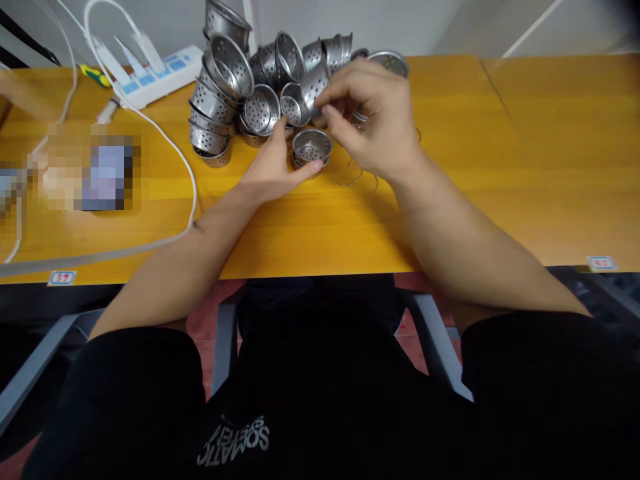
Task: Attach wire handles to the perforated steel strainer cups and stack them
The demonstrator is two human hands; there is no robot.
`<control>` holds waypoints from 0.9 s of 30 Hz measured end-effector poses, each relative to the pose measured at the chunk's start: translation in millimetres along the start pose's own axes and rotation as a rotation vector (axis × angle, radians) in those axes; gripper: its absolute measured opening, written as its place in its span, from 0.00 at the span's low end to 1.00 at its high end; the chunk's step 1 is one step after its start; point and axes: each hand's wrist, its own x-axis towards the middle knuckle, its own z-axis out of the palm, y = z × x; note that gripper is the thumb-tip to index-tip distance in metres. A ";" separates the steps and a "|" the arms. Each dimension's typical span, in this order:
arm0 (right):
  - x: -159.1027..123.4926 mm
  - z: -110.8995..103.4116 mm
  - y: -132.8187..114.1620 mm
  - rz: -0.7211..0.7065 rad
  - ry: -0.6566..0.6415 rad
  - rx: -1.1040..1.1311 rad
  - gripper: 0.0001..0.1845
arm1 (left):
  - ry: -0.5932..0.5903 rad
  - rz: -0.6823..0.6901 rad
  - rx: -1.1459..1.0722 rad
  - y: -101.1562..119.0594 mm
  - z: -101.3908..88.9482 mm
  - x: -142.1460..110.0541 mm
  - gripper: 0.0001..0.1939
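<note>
My left hand [273,167] is around a small perforated metal cup [312,145] standing on the table, with another cup rim showing just beneath it. The thumb lies along the cup's front and the other fingers are at its left side. Above and right of that cup, my right hand [373,110] is closed in a pinch. What lies between its fingertips is too small or hidden to make out. A tilted perforated cup [314,85] is right behind those fingertips. Several thin bent wires [356,179] lie on the table below the right hand.
Leaning stacks of perforated cups [213,103] and more loose cups [289,60] crowd the table's back by the wall. At left are a white power strip [165,80] with plugs, a trailing white cable [193,180] and a blurred-out device [106,175]. Number labels [63,277] mark the wooden table's [525,167] front edge.
</note>
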 end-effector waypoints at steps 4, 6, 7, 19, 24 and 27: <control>-19.1 7.1 2.5 0.069 -0.092 0.069 0.10 | 0.091 -0.050 0.018 21.5 -1.3 3.5 0.69; -22.9 17.9 2.9 0.106 -0.095 0.113 0.21 | 0.112 -0.017 0.077 34.6 -4.3 3.4 0.63; -23.6 22.9 2.6 0.125 -0.097 0.128 0.27 | 0.114 -0.002 0.103 40.3 -6.2 3.1 0.60; -21.3 7.1 17.3 0.039 -0.042 -0.026 0.19 | 0.081 0.070 0.193 49.0 -15.9 9.4 0.52; -19.8 8.0 12.4 0.184 -0.118 -0.084 0.22 | 0.065 0.081 0.235 46.6 -19.4 10.6 0.52; -18.3 14.4 14.4 0.155 -0.069 0.020 0.19 | 0.069 0.116 0.222 40.8 -19.9 11.4 0.51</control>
